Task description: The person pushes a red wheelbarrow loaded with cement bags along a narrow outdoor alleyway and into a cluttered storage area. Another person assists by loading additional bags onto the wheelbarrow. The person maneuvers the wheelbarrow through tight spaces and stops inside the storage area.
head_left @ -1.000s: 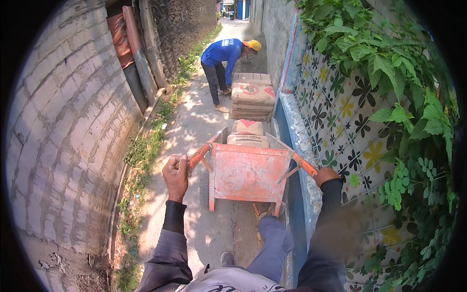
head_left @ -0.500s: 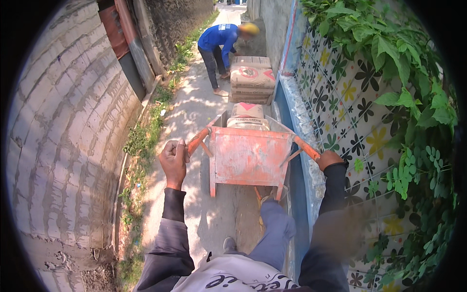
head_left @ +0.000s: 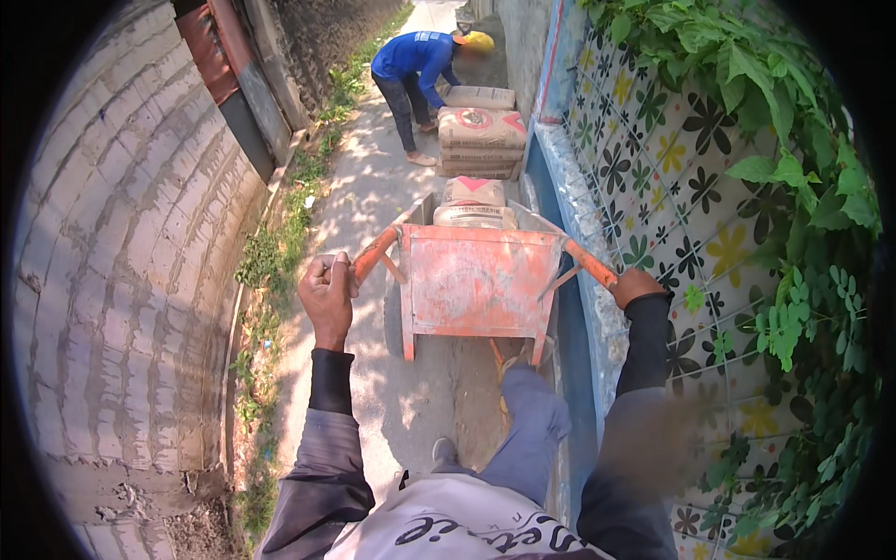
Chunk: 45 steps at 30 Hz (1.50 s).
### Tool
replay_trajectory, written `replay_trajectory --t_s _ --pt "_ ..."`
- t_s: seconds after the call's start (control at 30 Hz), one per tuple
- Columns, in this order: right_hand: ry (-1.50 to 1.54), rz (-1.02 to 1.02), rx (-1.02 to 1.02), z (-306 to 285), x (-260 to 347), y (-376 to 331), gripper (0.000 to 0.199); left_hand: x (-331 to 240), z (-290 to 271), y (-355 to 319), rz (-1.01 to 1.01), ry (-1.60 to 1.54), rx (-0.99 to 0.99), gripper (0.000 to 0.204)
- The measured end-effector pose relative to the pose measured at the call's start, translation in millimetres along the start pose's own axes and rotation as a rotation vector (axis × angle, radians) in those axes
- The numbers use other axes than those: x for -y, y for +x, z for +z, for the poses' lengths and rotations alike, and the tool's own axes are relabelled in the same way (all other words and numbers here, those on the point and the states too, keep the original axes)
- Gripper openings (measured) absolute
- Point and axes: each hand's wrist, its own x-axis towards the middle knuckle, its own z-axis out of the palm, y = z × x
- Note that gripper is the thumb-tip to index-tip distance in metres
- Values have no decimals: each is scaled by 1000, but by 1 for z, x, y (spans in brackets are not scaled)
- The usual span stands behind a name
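Note:
My left hand (head_left: 327,294) is closed around the end of the orange left handle (head_left: 375,250) of a wheelbarrow. On the other side, my right hand (head_left: 637,286) grips the right handle (head_left: 590,263). Between them stands the worn orange wheelbarrow (head_left: 478,282), its flat back panel facing me. Paper cement sacks (head_left: 474,193) show above that panel, in the tray; their lower parts are hidden. Just ahead, more cement sacks (head_left: 481,129) are piled up. A person in a blue shirt (head_left: 415,63) and yellow cap bends over this pile with a hand at its top sack (head_left: 479,97).
A concrete path (head_left: 350,224) runs ahead. Grey block wall (head_left: 140,252) and weeds (head_left: 271,257) line the left. Close on the right are a low blue ledge (head_left: 581,373), a flower-patterned tiled wall (head_left: 672,177) and overhanging leafy plants (head_left: 812,196).
The wheelbarrow, sacks and my hands sit slightly higher in the picture. The person in blue now reaches an arm further over the top sack. Both my hands keep their grip.

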Motion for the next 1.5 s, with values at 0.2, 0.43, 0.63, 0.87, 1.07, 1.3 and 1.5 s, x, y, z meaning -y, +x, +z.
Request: replay_trajectory --t_s 0.2,0.43,0.63,0.87,1.07,1.3,1.5 --pt "-21 2 1 5 -2 4 40 4 0 1 35 -20 14 18" --pt "-17 -5 0 3 -1 2 39 3 1 -1 49 -10 10 19" --pt "-1 8 6 2 -1 2 38 4 -2 0 26 -35 20 18" --pt "-27 -5 4 3 -2 3 39 5 -2 1 25 8 4 20" --pt "-17 -1 4 -2 2 -2 40 3 -1 2 32 34 -10 21" --pt "-24 -1 0 0 -1 1 41 0 0 0 18 8 6 20" --pt "-43 -5 15 -2 1 2 41 2 -2 0 9 -28 16 19"
